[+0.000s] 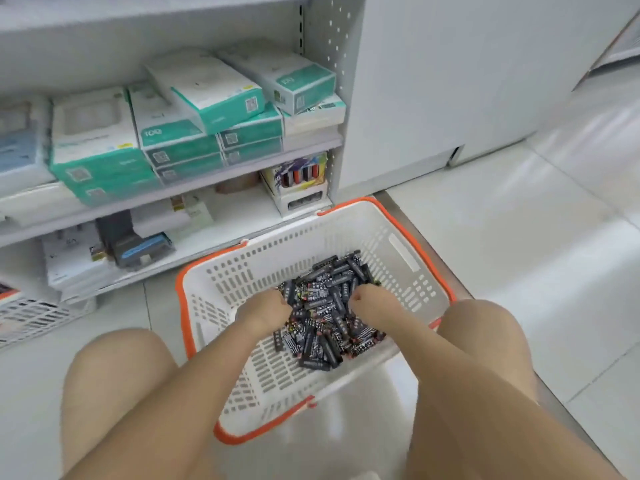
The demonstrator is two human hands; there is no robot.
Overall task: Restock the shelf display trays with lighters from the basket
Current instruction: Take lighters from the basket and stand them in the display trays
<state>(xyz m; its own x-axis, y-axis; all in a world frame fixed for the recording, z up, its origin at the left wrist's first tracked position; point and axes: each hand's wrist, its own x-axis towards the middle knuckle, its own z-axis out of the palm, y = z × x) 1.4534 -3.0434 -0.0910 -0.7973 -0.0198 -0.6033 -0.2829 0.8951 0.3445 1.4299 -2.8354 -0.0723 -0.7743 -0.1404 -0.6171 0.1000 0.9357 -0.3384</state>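
Note:
A white plastic basket (391,237) with an orange rim sits on the floor between my knees. A heap of black patterned lighters (325,306) fills its middle. My left hand (265,311) digs into the left side of the heap, fingers curled into the lighters. My right hand (369,301) is buried in the right side of the heap, fingers curled too. A display tray (301,188) with a few upright lighters stands at the right end of the lower shelf, beyond the basket.
Teal and white boxes (194,119) are stacked on the shelf above. Dark packaged items (135,244) and white packs lie on the lower shelf. Another white basket (31,317) shows at the left edge. A white cabinet (450,81) stands right of the shelving; white floor tiles lie to the right.

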